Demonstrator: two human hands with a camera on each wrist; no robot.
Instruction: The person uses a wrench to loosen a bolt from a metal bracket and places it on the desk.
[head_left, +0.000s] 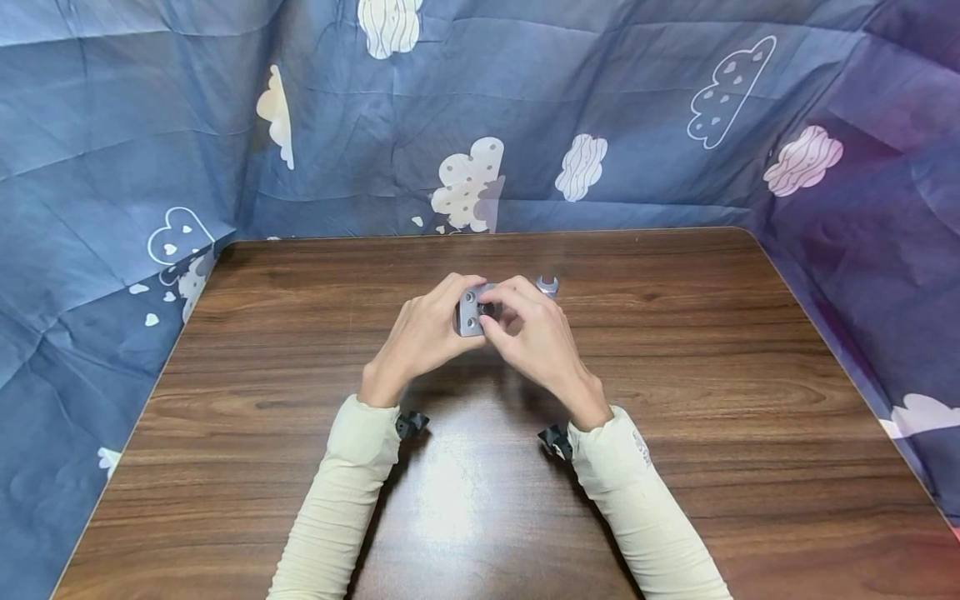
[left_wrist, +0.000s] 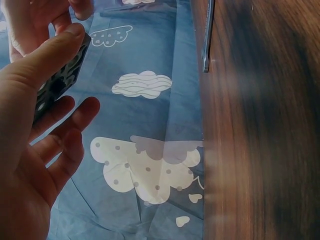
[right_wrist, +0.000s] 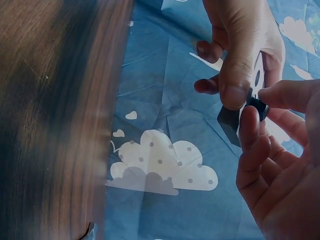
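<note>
My left hand (head_left: pixel 423 333) grips a small grey block-like plate (head_left: pixel 470 321) with round holes in its face, raised above the table. In the left wrist view the plate's dark back (left_wrist: pixel 62 77) shows hollows, with the thumb along its edge. Against the plate's face, my right hand (head_left: pixel 538 337) pinches a round black knob-like piece (right_wrist: pixel 259 106) between thumb and finger. How that piece joins the plate is hidden by the fingertips. Just behind the right hand lies an open-end wrench (head_left: pixel 547 287), its handle mostly hidden from the head view.
A brown wood-grain table (head_left: pixel 675 375) spreads under both arms. Blue cloth (head_left: pixel 315 167) with white cloud prints hangs behind it and along both sides. Black camera mounts (head_left: pixel 556 442) sit at the wrists, over pale sleeves.
</note>
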